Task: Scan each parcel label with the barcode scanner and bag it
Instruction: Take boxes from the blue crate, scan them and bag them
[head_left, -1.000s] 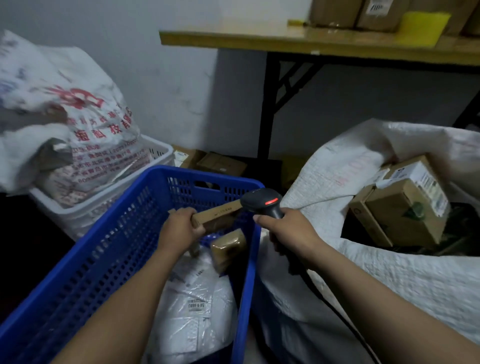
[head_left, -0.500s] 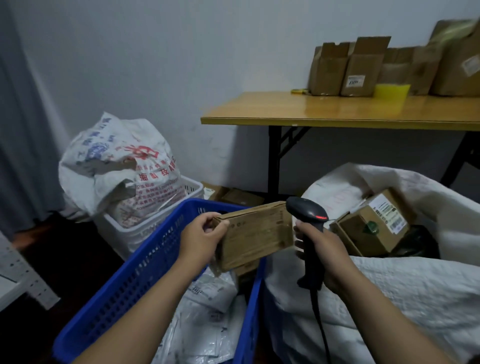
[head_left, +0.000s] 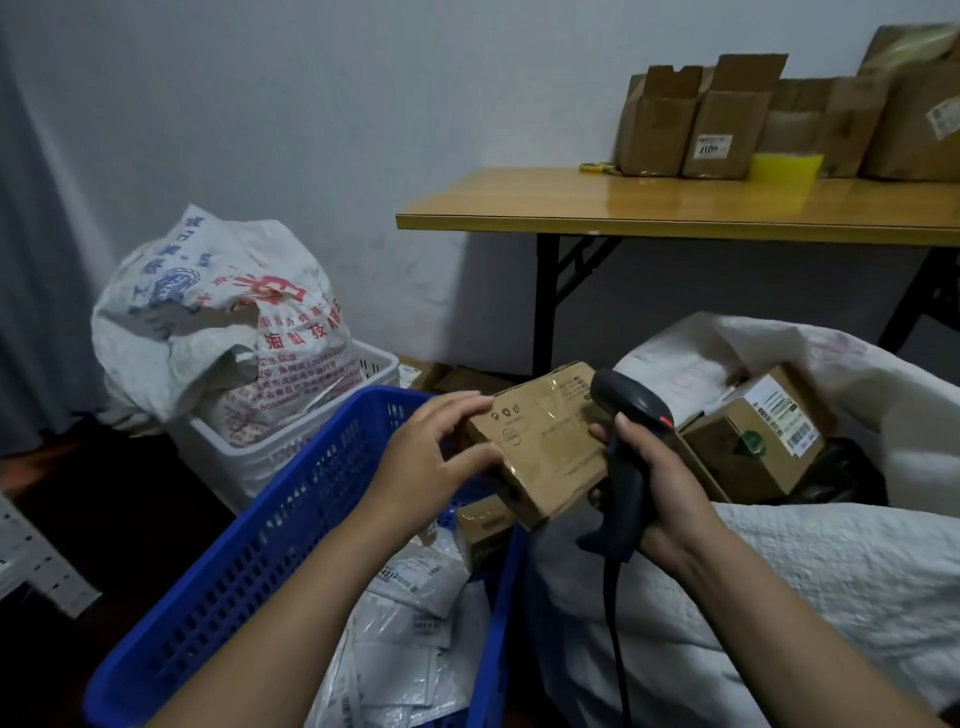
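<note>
Hands of one person work above a blue plastic lattice crate and a big white woven sack that stands just beside it on the right. The left hand pinches the left end of a flat brown cardboard parcel, with the fingers on the upper edge and the thumb under the lower one. This parcel is in the air, tilted, over the far right corner of the crate, and shiny clear tape covers it. I see no shipping label on the face turned to the camera.

The right hand is closed around the handle of a black handheld barcode scanner; its fingertips also reach the right end of the parcel. The scanner head lies against the upper right part of the parcel and shows a small red light. Its black cable hangs down.

Inside the crate lie white plastic mailer bags and a small brown box. In the open mouth of the sack sits a cardboard box with a white barcode label. Behind the crate, a white basket carries a printed white bag. Opened cardboard boxes stand on a wooden table at the wall.
</note>
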